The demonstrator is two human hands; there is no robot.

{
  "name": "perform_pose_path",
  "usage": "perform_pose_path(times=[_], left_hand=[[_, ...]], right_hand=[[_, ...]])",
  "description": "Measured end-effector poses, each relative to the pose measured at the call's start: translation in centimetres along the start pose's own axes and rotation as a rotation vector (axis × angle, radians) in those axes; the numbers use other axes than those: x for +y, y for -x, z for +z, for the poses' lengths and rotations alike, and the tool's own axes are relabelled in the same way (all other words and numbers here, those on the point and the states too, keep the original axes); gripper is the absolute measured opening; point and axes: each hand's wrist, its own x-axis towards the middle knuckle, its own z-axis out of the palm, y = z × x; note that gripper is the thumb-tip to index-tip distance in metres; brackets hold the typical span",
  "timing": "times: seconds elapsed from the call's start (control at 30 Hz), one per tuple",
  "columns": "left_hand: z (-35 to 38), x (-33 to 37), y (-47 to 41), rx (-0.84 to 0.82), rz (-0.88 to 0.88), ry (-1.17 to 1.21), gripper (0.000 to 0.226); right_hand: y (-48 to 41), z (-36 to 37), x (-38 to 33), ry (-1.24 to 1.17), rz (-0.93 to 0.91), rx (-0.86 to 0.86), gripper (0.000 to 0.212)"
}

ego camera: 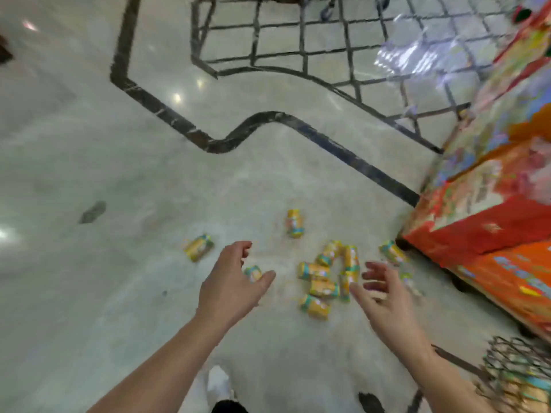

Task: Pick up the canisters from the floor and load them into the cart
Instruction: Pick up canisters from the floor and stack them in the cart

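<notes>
On the floor [149,204], canisters [319,281] are lying, likely light and rolling; grip their middles. Spread and empty, left hand [232,281] and right hand [384,296] are hovering

Canisters [323,275] on floor [119,263], left of display stand [492,234]

One wide-angle view only, worn at head height, pointed forward and steeply down, polished floor [74,293] seen from well above, scattered canisters [313,271] framed low centre, wire cart [304,55] bowed by the lens at the top edge
</notes>
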Motion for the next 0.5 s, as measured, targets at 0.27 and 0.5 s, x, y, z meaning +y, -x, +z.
perform_pose_path(times=[0.27, 0.5], left_hand=[[-4.0, -17.3, -9.4, 0.004, -0.217, -0.137, 0.067], [2.8, -28.4, -21.6, -0.073, -0.26, -0.292, 0.069]], right_hand=[[-5.5, 21.0, 1.1, 0.151, 0.037, -0.281, 0.047], [-14.7, 35.1, 9.0, 0.271, 0.133, -0.377, 0.05]])
